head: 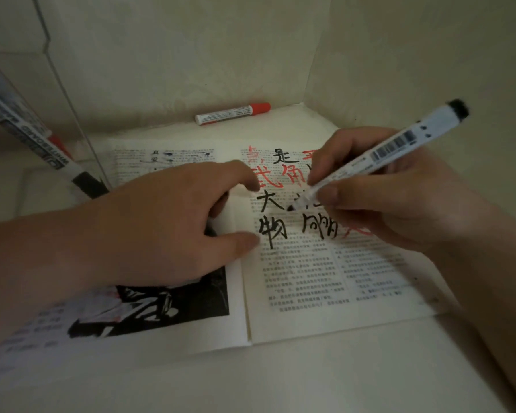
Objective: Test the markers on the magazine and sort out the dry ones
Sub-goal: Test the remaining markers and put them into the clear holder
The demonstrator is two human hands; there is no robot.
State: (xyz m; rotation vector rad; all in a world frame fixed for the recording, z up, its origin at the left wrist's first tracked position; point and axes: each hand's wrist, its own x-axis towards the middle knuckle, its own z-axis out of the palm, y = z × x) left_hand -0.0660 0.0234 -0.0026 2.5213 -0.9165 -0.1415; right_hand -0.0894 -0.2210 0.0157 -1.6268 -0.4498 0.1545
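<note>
Pale cornered surface: the open magazine [325, 278] lies flat, left hand [167, 231] spread across its fold, right hand [379, 198] pinching the black marker [379, 156], tip on the right page, barrel slanting up-right

— What is everything resting on?
— A pale, cream tabletop [280, 383], bare and smooth along the near edge.
— And behind it?
— A back wall [191, 55] in the same off-white, with a faint raised pattern low down. It meets a side wall [429, 55] on the right in a straight vertical corner.
— Anything at the left?
— A clear container [69, 105] with thin, see-through panels, standing on the tabletop against the back wall. Its edges catch a little light; the top runs out of view.
</note>
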